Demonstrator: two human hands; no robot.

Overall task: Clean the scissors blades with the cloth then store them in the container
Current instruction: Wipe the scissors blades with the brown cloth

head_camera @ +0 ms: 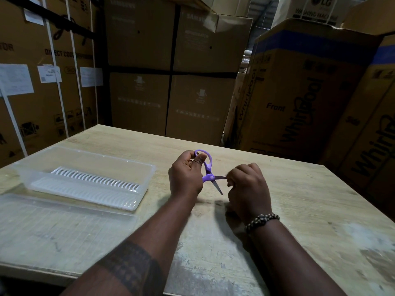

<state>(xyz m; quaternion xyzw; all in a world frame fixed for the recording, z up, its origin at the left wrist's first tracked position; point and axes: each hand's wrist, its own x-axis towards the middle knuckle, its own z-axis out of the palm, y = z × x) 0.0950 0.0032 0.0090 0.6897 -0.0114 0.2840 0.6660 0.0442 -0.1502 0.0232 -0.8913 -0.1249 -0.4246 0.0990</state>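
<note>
Nearest, at the left, a flat clear plastic lid (64, 223) lies off on the pale wooden tabletop (299, 199), so I judge storing will need no opening. The step in hand looks to be wiping the blades of the small purple-handled steel scissors (208, 177). The right hand (248, 189), with a beaded bracelet (261, 220) at its wrist, has its fingers curled in and pinches the tip end of the upper blade. No cloth shows, so I cannot tell whether one sits inside that pinch. To do it well, I judge the pinch should travel from the pivot out to the tip, along the flat sides and never across the edge, with cloth folded thick between fingers and steel. The left hand (186, 176) grasps the handles, thumb through the upper loop. It should hold the pair steady and spread while each blade is wiped in turn.

The scissors hang just above the tabletop between the two hands, blades open in a narrow V, with a round purple pivot and dull grey steel. The lower blade points down and neither hand touches it. Beyond the lid, left of the left hand, stands the open clear rectangular plastic container (147, 184) with a white slatted insert (94, 180) on its floor. Stacked brown cardboard boxes (171, 82) rise behind
</note>
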